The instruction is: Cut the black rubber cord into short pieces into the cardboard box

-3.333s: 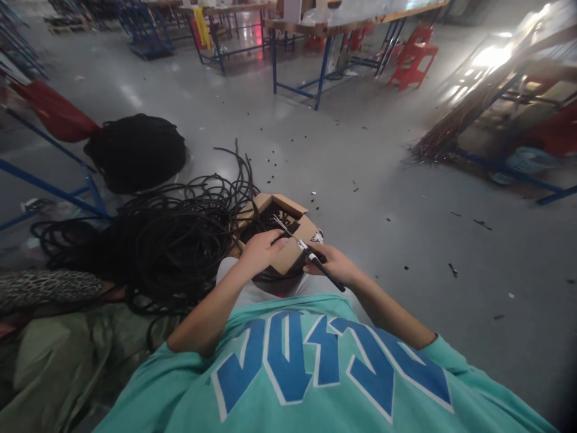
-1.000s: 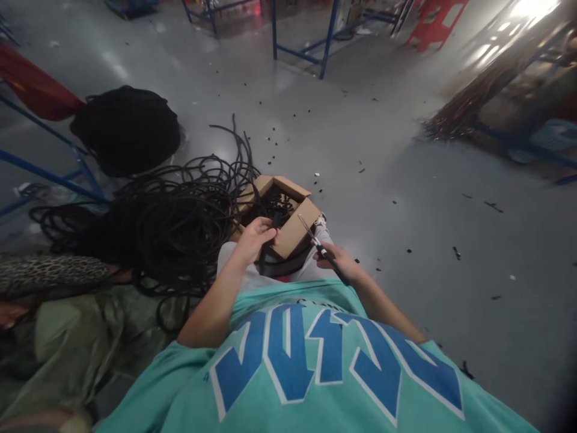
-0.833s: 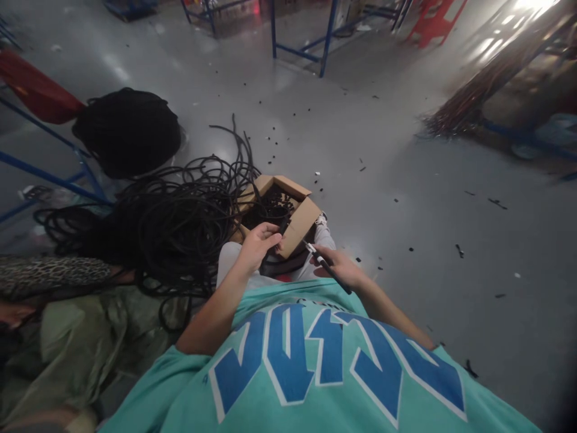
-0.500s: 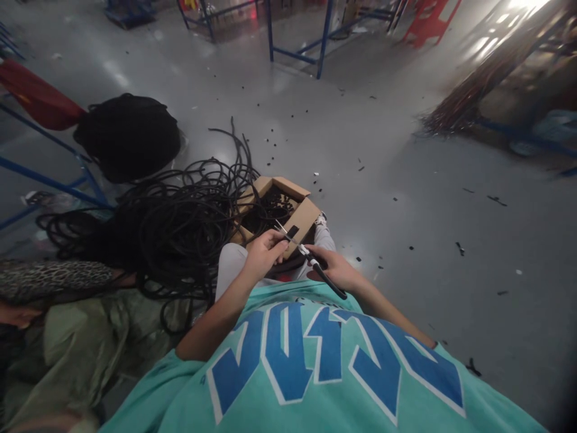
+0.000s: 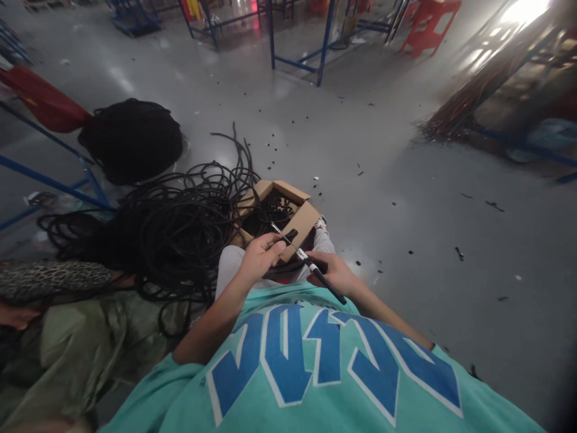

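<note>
My right hand (image 5: 331,270) is closed around the dark handles of a pair of scissors (image 5: 323,280). The metal blades point up and left, crossing beside a short black piece (image 5: 291,236) whose material I cannot make out. Thumb and fingers of my left hand (image 5: 264,252) pinch that black piece close to the blades. Just beyond both hands stands an open cardboard box (image 5: 304,224) with many small black pieces (image 5: 280,207) in it. Loose black cords (image 5: 180,228) lie in a tangled heap to the left, some reaching over the box.
A big black bundle (image 5: 133,141) rests on the floor behind the cords. At lower left sits another person, with a patterned sleeve (image 5: 54,279) visible. Blue metal frames (image 5: 295,63), a red stool (image 5: 426,30) and a bunch of thin strands (image 5: 455,114) stand farther off. Black scraps dot the floor.
The scissors' handles look closer together, and the blade tips sit slightly farther left. The black piece has turned a little in my left fingers. The whole view has tilted up slightly.
</note>
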The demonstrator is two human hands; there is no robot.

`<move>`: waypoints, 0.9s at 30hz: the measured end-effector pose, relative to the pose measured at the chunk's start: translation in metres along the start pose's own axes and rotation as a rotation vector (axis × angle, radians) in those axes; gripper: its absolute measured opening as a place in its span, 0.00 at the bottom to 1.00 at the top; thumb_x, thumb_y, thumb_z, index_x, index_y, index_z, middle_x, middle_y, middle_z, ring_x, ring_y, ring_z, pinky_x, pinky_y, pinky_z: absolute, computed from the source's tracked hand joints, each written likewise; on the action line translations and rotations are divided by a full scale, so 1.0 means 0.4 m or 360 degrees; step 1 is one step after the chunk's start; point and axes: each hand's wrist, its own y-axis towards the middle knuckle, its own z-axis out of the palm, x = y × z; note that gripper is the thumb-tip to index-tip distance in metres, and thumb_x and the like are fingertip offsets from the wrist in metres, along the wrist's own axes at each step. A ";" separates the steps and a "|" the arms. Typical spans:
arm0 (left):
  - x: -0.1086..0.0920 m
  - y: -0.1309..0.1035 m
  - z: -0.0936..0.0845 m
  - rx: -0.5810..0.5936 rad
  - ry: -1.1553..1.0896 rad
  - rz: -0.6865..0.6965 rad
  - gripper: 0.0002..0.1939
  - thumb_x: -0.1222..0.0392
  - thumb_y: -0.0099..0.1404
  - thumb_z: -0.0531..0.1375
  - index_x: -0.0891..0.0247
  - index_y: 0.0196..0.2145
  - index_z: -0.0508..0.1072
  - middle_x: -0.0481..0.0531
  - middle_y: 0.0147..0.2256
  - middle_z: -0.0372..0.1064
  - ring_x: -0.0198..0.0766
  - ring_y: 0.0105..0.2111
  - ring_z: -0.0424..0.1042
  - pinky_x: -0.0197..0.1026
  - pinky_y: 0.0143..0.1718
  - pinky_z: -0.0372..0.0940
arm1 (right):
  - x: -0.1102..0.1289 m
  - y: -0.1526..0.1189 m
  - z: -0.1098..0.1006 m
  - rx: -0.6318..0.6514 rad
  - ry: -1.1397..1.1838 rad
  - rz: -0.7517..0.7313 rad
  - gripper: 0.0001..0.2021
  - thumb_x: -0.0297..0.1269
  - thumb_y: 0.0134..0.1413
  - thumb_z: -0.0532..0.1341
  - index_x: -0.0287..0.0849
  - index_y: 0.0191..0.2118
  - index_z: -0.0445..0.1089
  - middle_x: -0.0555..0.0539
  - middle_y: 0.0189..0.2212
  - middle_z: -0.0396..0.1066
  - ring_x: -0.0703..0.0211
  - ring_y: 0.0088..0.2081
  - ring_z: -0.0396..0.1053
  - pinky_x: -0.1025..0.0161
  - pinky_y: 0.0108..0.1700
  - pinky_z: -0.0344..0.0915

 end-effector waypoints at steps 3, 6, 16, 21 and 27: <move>0.002 0.002 -0.004 0.0003 0.0004 0.0011 0.11 0.54 0.51 0.59 0.65 0.28 0.67 0.45 0.19 0.61 0.26 0.15 0.55 0.32 0.18 0.52 | 0.005 0.000 0.004 -0.0016 0.0045 0.0004 0.20 0.29 0.33 0.59 0.42 0.39 0.72 0.50 0.33 0.72 0.52 0.37 0.68 0.60 0.41 0.63; -0.006 0.000 -0.005 -0.0197 0.0199 0.0125 0.11 0.60 0.45 0.64 0.63 0.27 0.68 0.47 0.25 0.66 0.32 0.24 0.64 0.34 0.27 0.59 | 0.012 0.000 0.005 0.0009 0.0151 0.0080 0.19 0.29 0.31 0.59 0.42 0.37 0.72 0.50 0.27 0.71 0.54 0.33 0.67 0.61 0.36 0.63; -0.005 0.013 -0.019 -0.0268 0.0211 0.0150 0.07 0.59 0.52 0.59 0.64 0.30 0.70 0.45 0.16 0.62 0.30 0.17 0.61 0.34 0.20 0.56 | 0.015 0.053 0.000 0.0159 0.0240 -0.0005 0.22 0.29 0.32 0.61 0.42 0.41 0.70 0.52 0.25 0.66 0.62 0.30 0.62 0.66 0.33 0.60; -0.002 0.059 -0.045 -0.0122 -0.0232 0.0075 0.14 0.52 0.51 0.60 0.67 0.27 0.67 0.46 0.19 0.63 0.24 0.12 0.56 0.32 0.14 0.50 | 0.022 0.118 -0.021 0.0190 0.0061 -0.0071 0.23 0.30 0.31 0.63 0.41 0.42 0.69 0.52 0.27 0.66 0.63 0.29 0.62 0.68 0.32 0.59; 0.030 0.134 -0.083 -0.0013 -0.0454 -0.0005 0.18 0.48 0.47 0.62 0.67 0.23 0.63 0.45 0.20 0.62 0.23 0.11 0.54 0.31 0.12 0.47 | 0.012 0.194 -0.016 0.0076 -0.0005 -0.0006 0.22 0.28 0.30 0.61 0.39 0.40 0.71 0.54 0.19 0.62 0.65 0.24 0.60 0.70 0.27 0.57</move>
